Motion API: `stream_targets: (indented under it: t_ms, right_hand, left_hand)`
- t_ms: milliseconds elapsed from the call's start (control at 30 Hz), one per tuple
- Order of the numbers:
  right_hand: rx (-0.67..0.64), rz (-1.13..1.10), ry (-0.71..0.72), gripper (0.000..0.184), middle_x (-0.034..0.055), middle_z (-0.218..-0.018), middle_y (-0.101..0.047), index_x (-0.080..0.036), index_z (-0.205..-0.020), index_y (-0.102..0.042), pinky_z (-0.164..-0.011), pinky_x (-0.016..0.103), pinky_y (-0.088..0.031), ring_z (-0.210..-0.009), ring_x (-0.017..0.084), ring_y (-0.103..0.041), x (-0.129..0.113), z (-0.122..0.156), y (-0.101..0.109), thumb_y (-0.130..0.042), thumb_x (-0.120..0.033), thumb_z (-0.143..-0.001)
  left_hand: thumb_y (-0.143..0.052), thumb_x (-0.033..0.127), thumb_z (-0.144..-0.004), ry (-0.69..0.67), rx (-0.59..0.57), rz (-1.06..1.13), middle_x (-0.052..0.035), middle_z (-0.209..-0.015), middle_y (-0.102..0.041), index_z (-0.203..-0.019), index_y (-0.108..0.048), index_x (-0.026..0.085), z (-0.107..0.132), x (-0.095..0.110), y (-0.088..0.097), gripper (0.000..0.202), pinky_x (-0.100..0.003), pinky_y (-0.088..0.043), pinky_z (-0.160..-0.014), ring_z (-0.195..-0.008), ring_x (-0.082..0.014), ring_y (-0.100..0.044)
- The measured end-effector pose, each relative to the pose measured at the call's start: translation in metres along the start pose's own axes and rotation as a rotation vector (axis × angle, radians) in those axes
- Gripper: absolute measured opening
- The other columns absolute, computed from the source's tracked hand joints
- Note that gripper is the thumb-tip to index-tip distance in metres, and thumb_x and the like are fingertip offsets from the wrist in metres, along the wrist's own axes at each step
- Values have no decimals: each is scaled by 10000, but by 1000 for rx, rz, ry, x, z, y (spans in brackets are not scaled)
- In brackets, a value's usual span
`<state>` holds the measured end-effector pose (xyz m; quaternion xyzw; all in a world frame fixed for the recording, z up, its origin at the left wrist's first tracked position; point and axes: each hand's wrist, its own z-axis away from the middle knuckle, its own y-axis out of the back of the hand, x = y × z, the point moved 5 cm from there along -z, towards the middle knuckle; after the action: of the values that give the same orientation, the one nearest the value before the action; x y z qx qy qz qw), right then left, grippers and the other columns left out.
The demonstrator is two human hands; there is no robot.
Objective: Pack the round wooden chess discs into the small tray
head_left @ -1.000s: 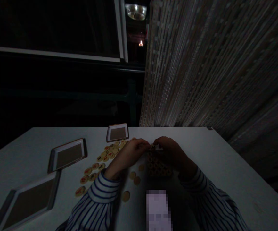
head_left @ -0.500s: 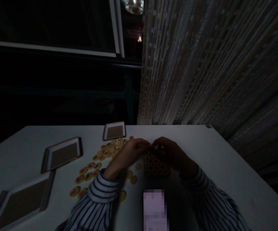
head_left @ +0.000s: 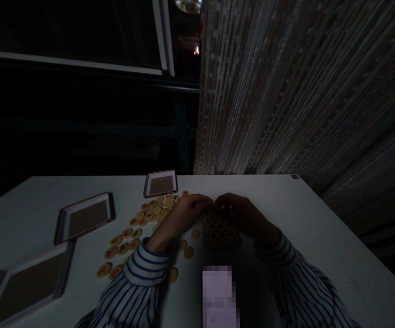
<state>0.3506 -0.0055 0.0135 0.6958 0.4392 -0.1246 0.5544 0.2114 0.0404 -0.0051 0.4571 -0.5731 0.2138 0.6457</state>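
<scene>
My left hand (head_left: 190,212) and my right hand (head_left: 243,212) meet at the fingertips over a small tray (head_left: 222,246) in front of me. Pinched between both hands' fingertips is a round wooden Chinese chess piece (head_left: 214,205), small and dim in the shadow. More round pieces (head_left: 218,231) lie in close rows inside the tray, partly covered by my right hand. To the left of my left forearm, many loose Chinese chess pieces (head_left: 154,211) with red and black characters are spread, some face down. A few pieces (head_left: 188,252) lie between my left wrist and the tray.
Three shallow rectangular trays or lids stand on the white table (head_left: 320,255): one at the back (head_left: 175,182), one at mid left (head_left: 110,207), one at near left (head_left: 63,273). A phone (head_left: 218,296) with a blurred screen lies nearest me. Behind hangs a string curtain (head_left: 252,91).
The view has shifted slightly, so everything sits a little higher and further left. My hands stay together over the tray, with only small finger movement around the piece.
</scene>
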Motion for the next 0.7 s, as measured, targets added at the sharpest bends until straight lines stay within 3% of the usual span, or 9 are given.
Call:
stream_targets:
  t_ms: [200, 367, 700]
  right_hand:
    - [-7, 30, -7, 163, 22, -847, -616, -186, -934, -569, -648, 239, -448, -717, 111, -560, 2, 0, -1, -558, -215, -774]
    - [-27, 64, 5, 140, 19, -833, -624, -181, -925, -571, -644, 227, -443, -715, 107, -568, -1, -1, -3, -525, -193, -793]
    - [-70, 250, 79, 183, 60, -914, -636, -167, -978, -564, -694, 264, -462, -796, 143, -586, -1, -2, -8, -521, -211, -806]
  left_hand:
    - [-582, 327, -733, 31, -28, 78, -41, -864, -690, -914, -645, 171, 1, 3, -3, 247, -299, -480, -737, -814, -173, -619]
    - [-553, 316, -754, 31, -15, 18, -43, -862, -688, -882, -658, 158, 1, 4, -2, 230, -282, -475, -730, -819, -175, -612]
    - [-524, 326, -767, -9, -80, 8, -34, -875, -681, -935, -640, 160, -4, -14, -9, 263, -271, -468, -718, -808, -166, -611]
